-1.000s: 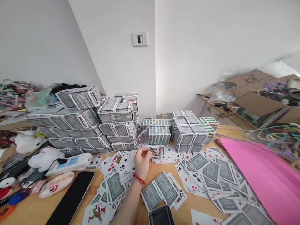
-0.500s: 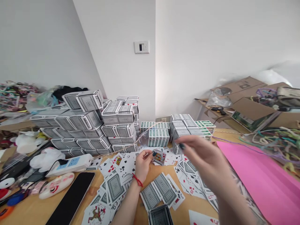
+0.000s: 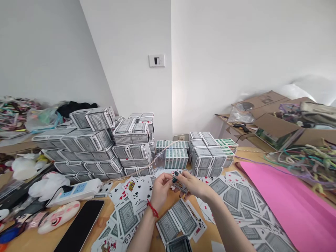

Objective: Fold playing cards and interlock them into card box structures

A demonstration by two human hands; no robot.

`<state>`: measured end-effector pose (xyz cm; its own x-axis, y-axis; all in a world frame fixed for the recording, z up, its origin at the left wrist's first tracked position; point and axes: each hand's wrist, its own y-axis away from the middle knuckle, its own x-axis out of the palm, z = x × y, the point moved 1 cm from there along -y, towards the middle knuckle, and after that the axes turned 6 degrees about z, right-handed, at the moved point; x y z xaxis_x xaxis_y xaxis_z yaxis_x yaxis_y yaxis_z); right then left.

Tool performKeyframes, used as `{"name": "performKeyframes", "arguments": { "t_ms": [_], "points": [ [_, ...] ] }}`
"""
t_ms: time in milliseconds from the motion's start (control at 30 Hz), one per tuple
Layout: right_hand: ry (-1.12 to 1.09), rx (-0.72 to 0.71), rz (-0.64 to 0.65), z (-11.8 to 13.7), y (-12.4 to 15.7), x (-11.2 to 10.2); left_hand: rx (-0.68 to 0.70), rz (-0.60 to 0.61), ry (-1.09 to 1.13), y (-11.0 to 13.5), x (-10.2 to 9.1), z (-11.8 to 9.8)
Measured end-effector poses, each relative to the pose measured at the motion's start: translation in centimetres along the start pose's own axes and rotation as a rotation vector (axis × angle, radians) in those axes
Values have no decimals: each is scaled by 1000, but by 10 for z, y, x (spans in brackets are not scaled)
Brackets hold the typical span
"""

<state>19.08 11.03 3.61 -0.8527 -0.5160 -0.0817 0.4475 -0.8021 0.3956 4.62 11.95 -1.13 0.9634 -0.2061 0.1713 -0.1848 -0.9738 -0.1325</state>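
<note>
My left hand (image 3: 161, 187), with a red string at its wrist, and my right hand (image 3: 195, 185) meet above the middle of the table. Both are closed on a playing card (image 3: 180, 187), a picture card partly covered by my fingers; whether more than one card is there I cannot tell. Below them lie face-down cards (image 3: 168, 225) with a grey pattern, beside a face-up jack (image 3: 201, 227). At the bottom edge stands an open box folded from cards (image 3: 179, 244), cut off by the frame.
Blocks built from cards (image 3: 99, 140) are stacked high at the left, with a smaller stack (image 3: 206, 154) at the right. Green boxes (image 3: 176, 158) stand between. Loose cards (image 3: 244, 196) spread beside pink paper (image 3: 291, 203). A phone (image 3: 81, 225) and power strip (image 3: 76, 191) lie left.
My right hand has come down and left to join my left hand at the card. More loose cards on the right now show. The view has tilted slightly upward.
</note>
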Motion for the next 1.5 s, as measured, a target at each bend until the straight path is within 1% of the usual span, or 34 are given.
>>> {"name": "performKeyframes", "arguments": {
  "t_ms": [133, 200, 267, 333, 367, 433, 500, 567, 667, 767, 833, 933, 1033, 1133, 1200, 1367, 1500],
  "points": [
    [31, 26, -81, 1, -1, -6, 139, -36, -177, 1, -1, 5],
    [42, 32, -156, 2, -1, -9, 213, -106, -268, 2, -3, 6],
    [50, 38, -248, 3, -1, -12, 296, -205, -362, 3, -5, 5],
    [37, 22, -287, 4, -2, -13, 373, -254, -457, 5, -5, 1],
    [18, 1, -275, 5, -2, -12, 403, -246, -499, 7, -4, -1],
    [-27, -48, -238, 5, -4, -9, 438, -178, -558, 9, 0, -5],
    [-67, -91, -215, 5, -6, -5, 446, -85, -586, 12, 5, -8],
    [-86, -108, -220, 6, -6, -2, 437, 0, -603, 14, 9, -11],
    [-56, -120, -222, 9, -3, 0, 404, 61, -633, 15, 11, -10],
    [-19, -143, -193, 11, 0, 1, 352, 57, -658, 14, 10, -7],
    [-31, -138, -180, 11, 2, 1, 321, 55, -672, 13, 9, -5],
    [-74, -104, -194, 9, 2, -1, 332, 62, -718, 12, 9, -6],
    [-48, -75, -243, 8, 1, -7, 378, 43, -781, 14, 10, -8],
    [100, -90, -342, 7, 0, -13, 400, 25, -810, 15, 10, -8],
    [194, -109, -399, 7, 0, -15, 406, 44, -802, 15, 11, -8],
    [343, -166, -427, 6, -2, -11, 406, 77, -727, 16, 13, -9],
    [332, -165, -463, 7, 0, -13, 382, 82, -673, 17, 12, -10]
  ]
}}
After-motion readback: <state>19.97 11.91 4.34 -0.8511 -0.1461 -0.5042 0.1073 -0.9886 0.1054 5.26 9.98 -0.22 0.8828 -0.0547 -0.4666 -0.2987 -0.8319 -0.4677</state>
